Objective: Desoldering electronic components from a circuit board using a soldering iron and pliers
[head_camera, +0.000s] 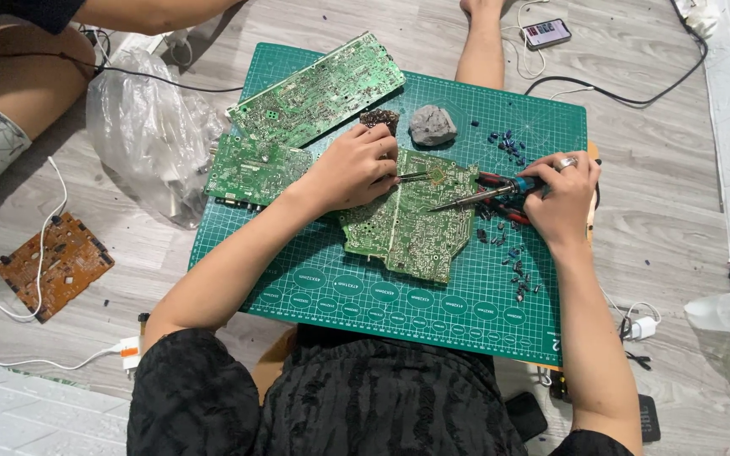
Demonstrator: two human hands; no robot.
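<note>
We saw the green cutting mat [433,304] lying on the wooden floor [661,228], its near edge partly hidden behind the person's black clothing. On its far left part lay a long green circuit board [318,89] jutting over the mat's far edge, and below it a smaller green board [251,169] overhanging the left edge. A crumpled clear plastic bag [141,118] sat just beside that edge, and an orange board [54,263] lay well apart on the floor.

The worked circuit board [411,228] lay near the mat's middle, partly covered by the left hand [350,169]. Its fingers were curled around slim tweezers [414,176], whose grip end we could not make out. The right hand [563,194] had its fingers wrapped around a soldering iron [487,192], tip touching the board; red-handled pliers [500,207] lay underneath, mostly hidden.

A grey lump [431,125] sat near the far edge. Small dark components [513,270] were scattered over the right part of the mat, too small to identify. Bare mat remained along the near strip. Another person's leg [482,46] was cut off at the top.
</note>
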